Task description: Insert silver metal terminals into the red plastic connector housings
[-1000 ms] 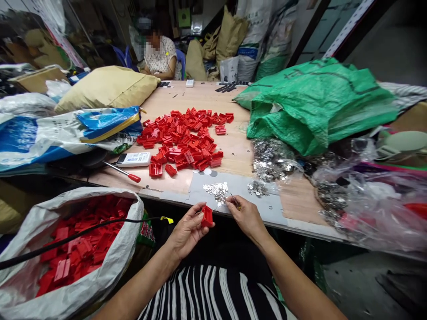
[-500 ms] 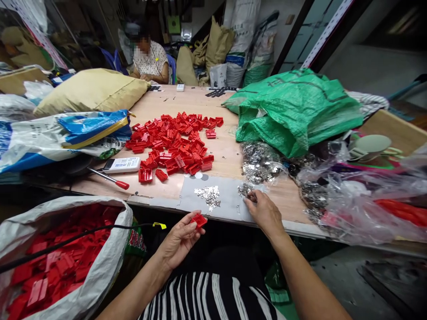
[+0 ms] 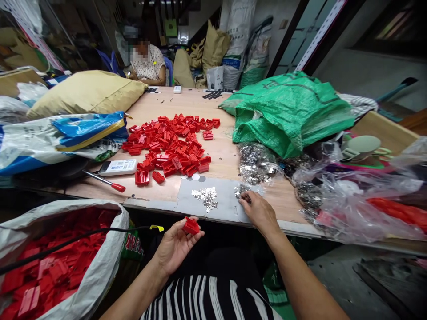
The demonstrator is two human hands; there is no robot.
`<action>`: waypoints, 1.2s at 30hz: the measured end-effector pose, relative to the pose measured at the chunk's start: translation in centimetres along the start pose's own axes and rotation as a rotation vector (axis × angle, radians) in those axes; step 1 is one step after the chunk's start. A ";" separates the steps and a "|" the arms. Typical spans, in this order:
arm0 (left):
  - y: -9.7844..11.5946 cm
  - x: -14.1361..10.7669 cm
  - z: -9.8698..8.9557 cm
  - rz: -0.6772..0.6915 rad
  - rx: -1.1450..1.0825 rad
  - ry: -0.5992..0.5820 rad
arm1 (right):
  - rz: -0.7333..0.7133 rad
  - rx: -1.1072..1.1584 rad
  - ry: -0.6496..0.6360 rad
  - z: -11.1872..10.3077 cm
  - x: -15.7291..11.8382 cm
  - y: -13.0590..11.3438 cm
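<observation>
Left hand (image 3: pixel 175 250) holds red plastic part (image 3: pixel 191 226) just in front of the table edge; right hand (image 3: pixel 260 214) at the silver metal pieces (image 3: pixel 242 191).

Left hand palm up, fingers curled and cradling the part, not spread. Right hand at the edge of a grey card sheet (image 3: pixel 227 209), fingers pressed together, tips touching the silver heap; any pinch cannot be told. Loose red parts (image 3: pixel 170 144) lie heaped on the plywood table (image 3: pixel 220 151).

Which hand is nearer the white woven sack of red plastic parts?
The left hand, holding a red plastic part, is nearer, to the right of the white woven sack and apart from it. The right hand is much farther right, at the grey sheet on the table.
</observation>
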State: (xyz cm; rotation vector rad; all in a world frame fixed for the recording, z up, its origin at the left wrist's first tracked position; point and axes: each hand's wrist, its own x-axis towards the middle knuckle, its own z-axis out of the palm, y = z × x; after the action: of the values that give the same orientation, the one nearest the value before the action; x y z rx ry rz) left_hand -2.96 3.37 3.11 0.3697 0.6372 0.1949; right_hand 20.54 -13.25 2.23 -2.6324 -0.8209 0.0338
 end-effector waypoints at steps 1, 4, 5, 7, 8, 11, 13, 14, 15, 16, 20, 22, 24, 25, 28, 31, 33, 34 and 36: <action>-0.1 0.0 0.1 0.004 0.000 0.007 | -0.012 -0.008 -0.001 0.1 0.1 -0.3; -0.2 0.1 0.1 -0.003 0.002 0.014 | -0.057 0.058 0.002 0.4 0.3 -1.1; -0.3 0.1 0.1 -0.004 0.002 0.018 | -0.085 0.097 -0.009 0.5 0.4 -1.3; -0.3 0.1 -0.1 0.002 0.004 0.029 | -0.153 0.168 -0.040 0.7 0.3 -1.7; -0.3 0.2 -0.2 0.007 0.008 0.032 | -0.182 0.195 -0.056 0.8 0.3 -1.9; -0.3 0.2 -0.5 0.017 0.028 0.029 | -0.215 0.236 -0.086 0.7 -0.1 -2.0; -0.3 0.2 -0.7 0.006 0.041 0.012 | -0.210 0.246 -0.109 0.4 -0.3 -1.9; -0.3 0.2 -0.8 -0.001 0.048 0.001 | -0.210 0.252 -0.122 0.3 -0.5 -1.7; -0.3 0.2 -0.9 -0.007 0.054 -0.011 | -0.215 0.263 -0.138 0.2 -0.5 -1.6; -0.3 0.2 -0.9 -0.013 0.059 -0.021 | -0.222 0.281 -0.156 0.1 -0.6 -1.4; -0.5 0.2 -0.8 -0.020 0.080 -0.030 | -0.200 0.353 -0.166 -0.2 -0.6 -0.8; -0.6 0.3 -0.7 -0.017 0.101 -0.027 | -0.166 0.341 -0.136 -0.2 -0.6 -0.9; -0.6 0.3 -0.7 -0.008 0.128 -0.022 | -0.153 0.308 -0.129 -0.2 -0.6 -1.2; -0.7 0.2 -0.6 0.001 0.145 -0.023 | -0.154 0.289 -0.130 -0.1 -0.6 -1.5; -0.6 0.1 -0.5 0.041 0.220 -0.036 | -0.172 0.222 -0.114 0.0 -0.7 -2.3; -0.4 0.0 -0.3 0.094 0.310 -0.042 | -0.196 0.184 -0.090 0.2 -0.6 -2.7; -0.2 0.1 -0.1 0.151 0.363 -0.048 | -0.205 0.224 -0.069 0.1 -0.6 -2.8; 0.0 0.1 0.1 0.191 0.387 -0.050 | -0.205 0.265 -0.063 0.1 -0.6 -2.9; 0.2 0.4 0.4 0.287 0.424 -0.049 | -0.204 0.370 -0.074 -0.1 -0.9 -3.3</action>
State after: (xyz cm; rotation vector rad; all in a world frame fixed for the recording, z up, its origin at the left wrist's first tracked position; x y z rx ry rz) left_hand -2.43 3.61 3.26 0.8739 0.5737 0.3246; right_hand 18.04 -11.28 3.44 -2.2048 -0.9980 0.2092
